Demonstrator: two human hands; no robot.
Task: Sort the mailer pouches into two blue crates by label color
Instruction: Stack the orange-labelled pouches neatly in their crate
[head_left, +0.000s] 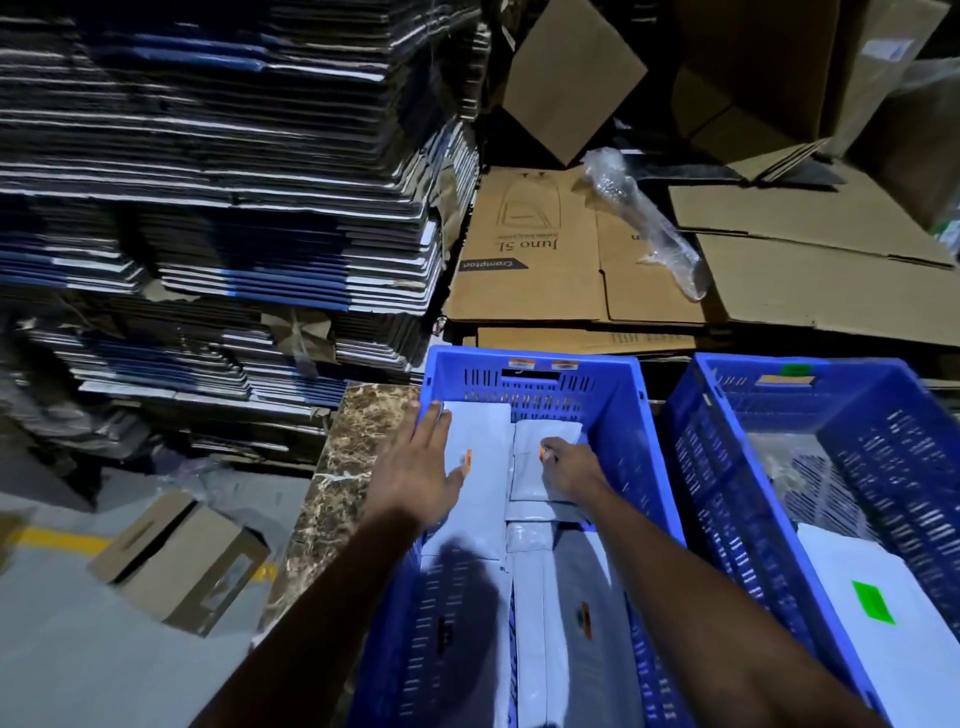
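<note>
Two blue crates stand side by side. The left crate (613, 395) holds several grey-white mailer pouches with orange labels. My left hand (415, 467) lies flat with straight fingers on the far-left pouch (485, 431), beside its orange label (466, 461). My right hand (569, 470) has its fingers curled on the smaller pouch (550, 434) next to it, at that pouch's orange label. Another orange-labelled pouch (582, 597) lies nearer to me. The right crate (691, 447) holds a white pouch (852, 561) with a green label (872, 603).
Tall stacks of flattened cartons (218, 182) rise at the left. Flat brown cardboard (571, 249) and a roll of clear plastic wrap (644, 223) lie behind the crates. A marble ledge (343, 467) runs along the left crate. A small cardboard box (182, 561) sits on the floor.
</note>
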